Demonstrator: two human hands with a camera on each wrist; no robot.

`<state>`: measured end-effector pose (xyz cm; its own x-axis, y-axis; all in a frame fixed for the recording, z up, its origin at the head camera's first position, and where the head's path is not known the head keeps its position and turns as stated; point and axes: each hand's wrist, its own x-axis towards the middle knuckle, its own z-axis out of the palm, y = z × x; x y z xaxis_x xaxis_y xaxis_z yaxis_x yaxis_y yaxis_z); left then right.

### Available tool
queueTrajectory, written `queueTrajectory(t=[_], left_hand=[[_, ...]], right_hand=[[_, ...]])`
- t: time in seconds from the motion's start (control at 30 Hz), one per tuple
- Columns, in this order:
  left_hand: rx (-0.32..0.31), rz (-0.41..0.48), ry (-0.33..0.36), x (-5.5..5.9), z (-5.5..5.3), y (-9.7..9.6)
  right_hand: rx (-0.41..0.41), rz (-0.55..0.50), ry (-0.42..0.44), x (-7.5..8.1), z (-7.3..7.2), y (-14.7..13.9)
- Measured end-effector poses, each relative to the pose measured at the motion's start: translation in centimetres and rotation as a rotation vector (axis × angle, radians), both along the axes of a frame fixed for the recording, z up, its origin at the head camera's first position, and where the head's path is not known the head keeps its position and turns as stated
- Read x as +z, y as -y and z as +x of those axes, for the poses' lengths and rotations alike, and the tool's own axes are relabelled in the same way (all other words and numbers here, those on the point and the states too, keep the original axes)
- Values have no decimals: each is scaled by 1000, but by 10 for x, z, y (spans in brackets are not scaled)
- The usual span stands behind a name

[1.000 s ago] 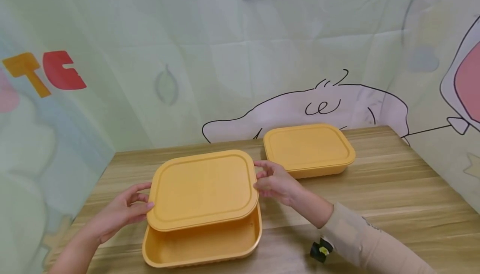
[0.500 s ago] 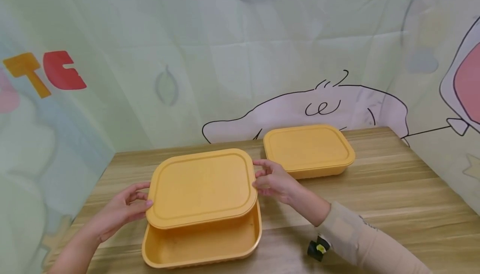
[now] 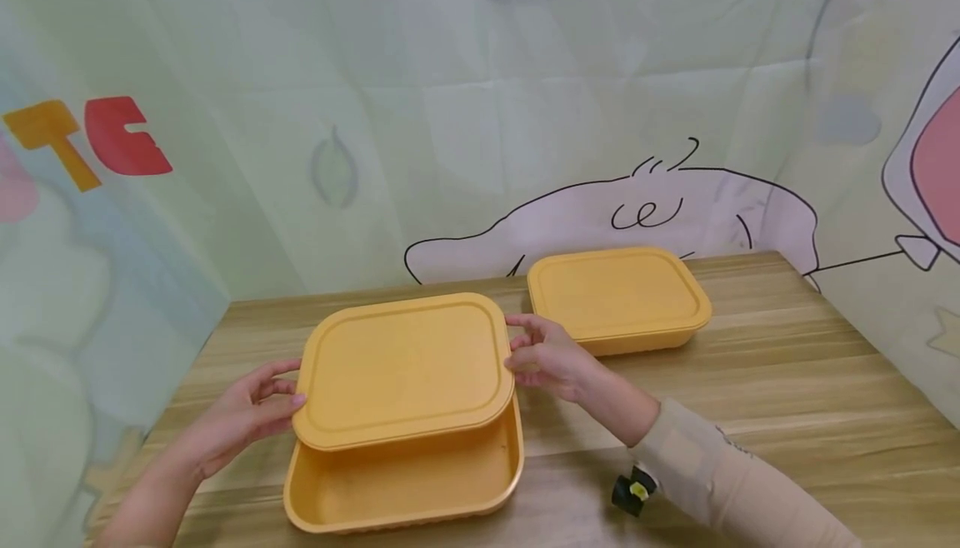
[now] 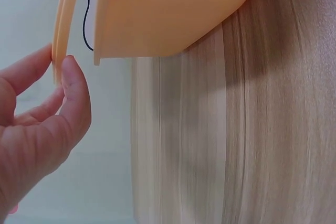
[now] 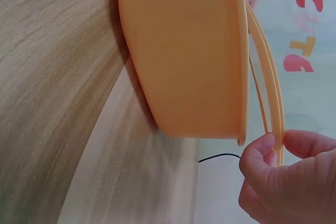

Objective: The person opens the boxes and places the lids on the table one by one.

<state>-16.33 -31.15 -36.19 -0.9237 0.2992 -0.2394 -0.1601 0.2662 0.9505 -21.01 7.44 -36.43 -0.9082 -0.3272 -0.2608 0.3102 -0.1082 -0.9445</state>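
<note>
Between both hands a yellow lid (image 3: 405,369) is held above a yellow rectangular box (image 3: 405,494), shifted toward the box's far side. The front part of the box's inside shows; the rest lies hidden under the lid. My left hand (image 3: 243,415) pinches the lid's left edge, thumb on one face and fingers on the other, as the left wrist view shows. At the right edge my right hand (image 3: 551,361) pinches the lid the same way. In the right wrist view a gap separates the lid (image 5: 275,98) from the box's rim along much of its length.
Behind the right hand stands a second yellow box (image 3: 618,298) with its lid on. The wooden table (image 3: 787,415) runs back to a printed cloth backdrop (image 3: 375,115). A small dark device with a yellow-green spot (image 3: 636,490) hangs at the right sleeve.
Both hands have lifted or shifted the lid slightly away from me, so a little more of the box's inside shows. The boxes have stayed where they were.
</note>
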Motion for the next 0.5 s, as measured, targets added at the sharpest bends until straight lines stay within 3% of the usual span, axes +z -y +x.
queueTrajectory(t=[0.5], left_hand=[[-22,50,15,-3,-4,2]], right_hand=[[7,19,17,-3,-10,-2]])
